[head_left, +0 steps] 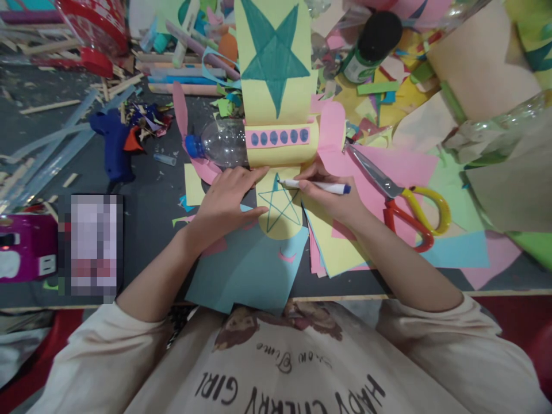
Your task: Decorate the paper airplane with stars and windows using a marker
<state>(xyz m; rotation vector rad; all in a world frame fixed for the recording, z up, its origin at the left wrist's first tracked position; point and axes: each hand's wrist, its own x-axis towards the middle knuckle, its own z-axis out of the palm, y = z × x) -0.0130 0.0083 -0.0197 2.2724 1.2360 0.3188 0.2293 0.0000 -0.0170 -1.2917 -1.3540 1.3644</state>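
My right hand (324, 192) grips a white marker (330, 187) with a blue end, its tip at the top point of a star outline. That star is drawn on a yellow paper flap (284, 225) with a rounded end, partly coloured at its top point. My left hand (228, 198) lies flat with fingers spread, touching the flap's left side and the wrapped bottle's lower edge. The clear plastic bottle (224, 144) lies sideways, blue cap to the left, wrapped in yellow paper with a pink strip of blue dots. Above it extends another yellow flap (254, 106) bearing a filled green star.
Scissors (390, 187) with red and yellow handles lie at right on coloured paper sheets (457, 250). At left are a blue glue gun (114, 144) and a blurred-out phone-like object (94, 244). A black-capped bottle (373, 46) and paper scraps sit behind.
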